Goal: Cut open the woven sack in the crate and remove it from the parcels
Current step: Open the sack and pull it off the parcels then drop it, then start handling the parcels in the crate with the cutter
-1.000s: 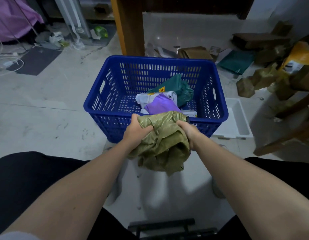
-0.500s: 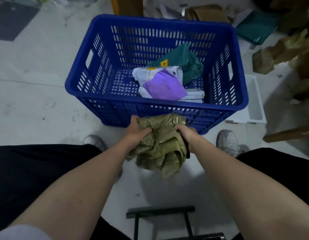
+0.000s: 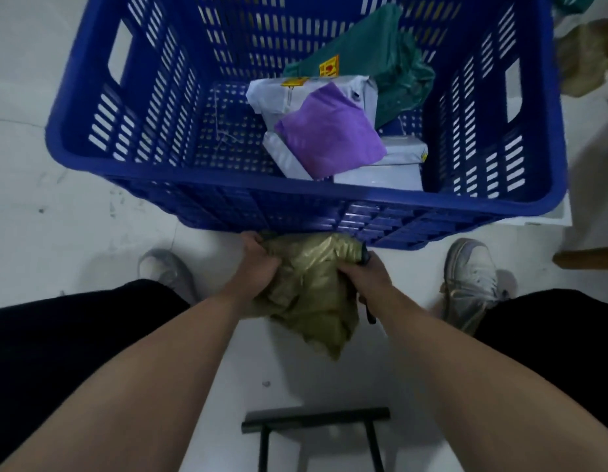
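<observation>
Head view shows us the woven sack (image 3: pixel 309 294) bunched into a limp olive wad just outside the near wall of the blue crate (image 3: pixel 74 107); we judge it light, soft and crinkly, best gathered by its folds; our left hand (image 3: pixel 258 264) grips its left side, our right hand (image 3: pixel 365 275) its right, alongside a dark tool (image 3: pixel 370 313); parcels (image 3: pixel 330 131) lie in the crate.
</observation>
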`<state>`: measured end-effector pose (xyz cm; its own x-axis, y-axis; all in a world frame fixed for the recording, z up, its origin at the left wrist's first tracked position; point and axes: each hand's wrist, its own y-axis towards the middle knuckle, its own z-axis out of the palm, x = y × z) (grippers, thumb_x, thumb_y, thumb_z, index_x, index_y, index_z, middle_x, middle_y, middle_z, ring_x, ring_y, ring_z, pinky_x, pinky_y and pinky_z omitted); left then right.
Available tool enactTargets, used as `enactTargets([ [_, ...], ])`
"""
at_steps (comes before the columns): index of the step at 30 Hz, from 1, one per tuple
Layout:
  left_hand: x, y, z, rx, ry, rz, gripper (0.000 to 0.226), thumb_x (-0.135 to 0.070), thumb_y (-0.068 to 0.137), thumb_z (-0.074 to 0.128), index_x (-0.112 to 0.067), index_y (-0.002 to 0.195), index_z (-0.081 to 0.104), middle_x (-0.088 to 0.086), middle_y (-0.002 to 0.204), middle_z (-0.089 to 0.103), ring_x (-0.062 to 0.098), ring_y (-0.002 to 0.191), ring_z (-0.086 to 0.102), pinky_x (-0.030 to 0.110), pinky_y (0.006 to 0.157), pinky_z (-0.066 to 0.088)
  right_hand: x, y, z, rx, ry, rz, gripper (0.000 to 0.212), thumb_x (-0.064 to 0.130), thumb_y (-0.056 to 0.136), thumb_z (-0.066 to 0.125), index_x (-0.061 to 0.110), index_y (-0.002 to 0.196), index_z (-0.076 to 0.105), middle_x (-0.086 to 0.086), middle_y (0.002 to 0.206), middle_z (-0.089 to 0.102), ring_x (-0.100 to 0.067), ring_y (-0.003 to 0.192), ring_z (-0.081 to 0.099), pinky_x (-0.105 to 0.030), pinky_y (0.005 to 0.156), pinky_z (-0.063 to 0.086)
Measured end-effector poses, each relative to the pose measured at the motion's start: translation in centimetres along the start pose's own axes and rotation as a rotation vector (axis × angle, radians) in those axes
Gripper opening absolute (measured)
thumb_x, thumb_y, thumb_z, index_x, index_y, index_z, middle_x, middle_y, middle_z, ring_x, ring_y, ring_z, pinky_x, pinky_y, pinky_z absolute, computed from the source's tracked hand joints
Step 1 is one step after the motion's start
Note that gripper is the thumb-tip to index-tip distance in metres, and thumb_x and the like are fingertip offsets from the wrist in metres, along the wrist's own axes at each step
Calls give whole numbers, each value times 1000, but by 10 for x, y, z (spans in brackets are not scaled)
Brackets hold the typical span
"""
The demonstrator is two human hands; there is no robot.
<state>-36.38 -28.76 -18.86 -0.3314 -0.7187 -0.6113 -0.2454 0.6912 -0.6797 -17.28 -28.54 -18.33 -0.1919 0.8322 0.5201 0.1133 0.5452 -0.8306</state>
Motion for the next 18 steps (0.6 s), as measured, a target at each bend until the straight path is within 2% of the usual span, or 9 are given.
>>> enactTargets([
  [2, 5, 6, 4, -9, 42, 61, 31, 5, 90, 56, -12, 103, 33, -8, 91, 36, 9, 84, 43, 16, 70, 43, -3, 11, 4, -48, -109, 31, 58, 50, 67, 73, 20, 115, 62, -5, 110, 67, -24, 96, 63, -37, 80, 55],
  [3, 7, 11, 5, -14, 56, 78, 29, 5, 90, 57, -11, 99, 35, -6, 91, 39, 12, 86, 46, 11, 67, 44, -5, 20, 5, -62, -113, 56, 69, 55, 63, 72, 17, 119, 61, -8, 114, 67, -28, 100, 63, -41, 86, 54],
  [4, 8, 18, 7, -21, 79, 82, 29, 2, 90, 58, -11, 100, 34, -2, 92, 42, 17, 89, 49, 11, 65, 44, -3, 25, 6, -63, -81, 75, 67, 52, 66, 73, 15, 120, 60, -9, 114, 67, -28, 99, 63, -40, 85, 54],
  [6, 9, 33, 9, -23, 193, 62, 26, -11, 90, 57, -12, 101, 33, 7, 96, 50, 30, 93, 55, 28, 68, 44, 1, 32, 9, -58, -40, 113, 57, 38, 75, 74, 9, 122, 57, -13, 114, 65, -28, 95, 62, -38, 80, 55],
  [8, 10, 45, 11, -14, 326, 6, 20, -24, 91, 52, -16, 95, 35, 18, 100, 56, 38, 90, 56, 36, 69, 40, 2, 39, 10, -86, -127, 131, 68, 35, 77, 72, 7, 134, 48, -17, 126, 59, -33, 107, 60, -42, 92, 53],
  [9, 9, 48, 11, -13, 367, -13, 19, -29, 92, 50, -18, 92, 36, 20, 101, 57, 38, 90, 56, 37, 70, 40, 4, 39, 11, -118, -212, 117, 71, 35, 79, 70, 8, 138, 44, -18, 133, 52, -36, 113, 57, -40, 96, 50],
  [12, 0, 49, 9, -25, 394, -50, 19, -44, 89, 47, -26, 83, 43, 12, 101, 61, 33, 89, 58, 38, 78, 48, 10, 33, 10, -196, -398, 11, 63, 35, 88, 61, 9, 140, 37, -20, 138, 37, -41, 117, 52, -40, 94, 44],
  [15, -19, 41, -1, 17, 353, -96, 31, -52, 86, 42, -26, 89, 57, 7, 103, 65, 28, 96, 60, 40, 90, 50, 17, 17, 7, -257, -491, -138, 51, 38, 90, 56, 12, 132, 44, -16, 134, 43, -41, 113, 55, -46, 93, 46],
  [18, -42, 26, -10, 46, 336, -119, 52, -59, 82, 36, -22, 104, 65, 6, 116, 65, 30, 107, 58, 41, 98, 45, 25, -3, 2, -216, -527, -215, 37, 41, 94, 48, 14, 119, 55, -15, 121, 59, -37, 109, 59, -43, 92, 47],
])
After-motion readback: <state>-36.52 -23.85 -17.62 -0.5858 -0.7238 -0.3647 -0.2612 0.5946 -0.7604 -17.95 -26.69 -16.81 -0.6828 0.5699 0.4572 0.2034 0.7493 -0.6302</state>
